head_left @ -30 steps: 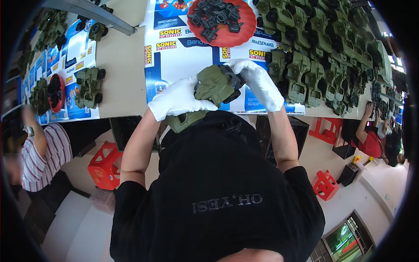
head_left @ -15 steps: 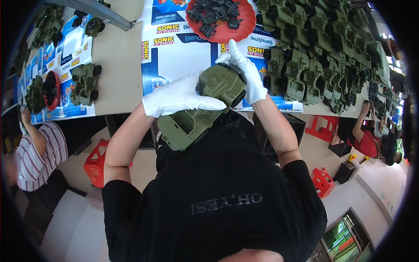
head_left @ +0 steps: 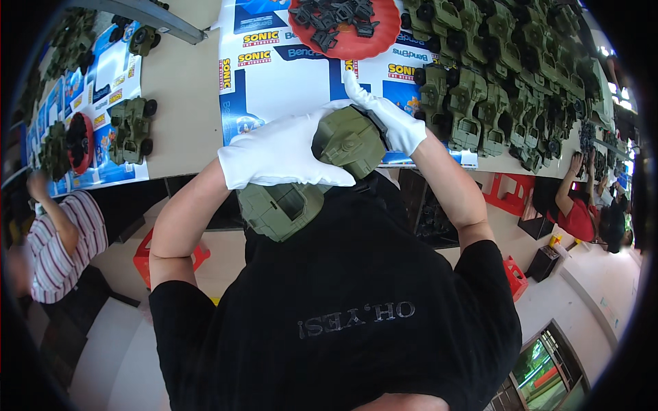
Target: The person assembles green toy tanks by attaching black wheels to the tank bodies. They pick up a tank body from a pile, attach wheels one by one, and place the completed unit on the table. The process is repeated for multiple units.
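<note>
I hold an olive-green toy army truck (head_left: 353,142) tilted, close to my body at the table's front edge. My left hand (head_left: 274,149), in a white glove, is wrapped across the truck's middle with the thumb along its near side. My right hand (head_left: 394,125), also gloved, grips the truck's far end from the right, its index finger stretched away from me. A dark piece (head_left: 374,122) shows between the right hand and the truck; I cannot make out whether it is fixed. The truck's wheels are mostly hidden.
A red plate (head_left: 380,46) with several small black plastic parts (head_left: 336,17) stands beyond my hands on printed sheets (head_left: 274,82). Rows of finished-looking green trucks (head_left: 473,103) crowd the right. Another truck (head_left: 130,130) lies left. Co-workers (head_left: 68,233) sit on both sides; red stools (head_left: 507,195) stand below.
The truck has turned in my hands, its far end now facing more upright. My left hand has shifted with it, and my right hand has moved slightly down and right.
</note>
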Demonstrator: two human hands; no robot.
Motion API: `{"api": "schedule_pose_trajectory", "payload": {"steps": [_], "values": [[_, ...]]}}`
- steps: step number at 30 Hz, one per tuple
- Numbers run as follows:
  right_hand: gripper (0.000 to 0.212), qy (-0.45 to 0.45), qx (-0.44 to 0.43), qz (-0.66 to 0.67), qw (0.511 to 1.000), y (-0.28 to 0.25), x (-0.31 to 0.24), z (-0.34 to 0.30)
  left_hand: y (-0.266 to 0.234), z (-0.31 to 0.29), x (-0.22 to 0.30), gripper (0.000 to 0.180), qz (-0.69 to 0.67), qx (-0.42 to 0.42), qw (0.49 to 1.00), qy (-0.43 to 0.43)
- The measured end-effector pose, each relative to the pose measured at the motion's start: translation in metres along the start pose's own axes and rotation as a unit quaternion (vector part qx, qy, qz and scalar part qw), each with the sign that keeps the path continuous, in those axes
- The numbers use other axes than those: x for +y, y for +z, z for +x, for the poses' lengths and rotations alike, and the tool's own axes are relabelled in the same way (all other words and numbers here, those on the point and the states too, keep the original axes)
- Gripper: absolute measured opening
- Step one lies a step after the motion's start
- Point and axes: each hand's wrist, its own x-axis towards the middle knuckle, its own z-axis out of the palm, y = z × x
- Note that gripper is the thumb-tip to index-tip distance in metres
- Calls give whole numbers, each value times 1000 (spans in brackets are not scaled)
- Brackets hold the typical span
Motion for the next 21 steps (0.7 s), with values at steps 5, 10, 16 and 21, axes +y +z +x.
{"api": "schedule_pose_trajectory", "payload": {"steps": [5, 10, 16, 21], "values": [[79, 18, -58, 42, 997, 4, 4, 3, 3, 4, -8, 105, 40, 22, 999, 25], [78, -178, -9, 79, 981, -13, 24, 17, 3, 4, -15, 103, -8, 35, 999, -18], [62, -277, 49, 14, 960, -1, 23, 0, 8, 10, -22, 96, -47, 66, 997, -1], [47, -181, 59, 169, 967, 6, 15, 0, 9, 12, -22, 97, -74, 71, 994, 38]]}}
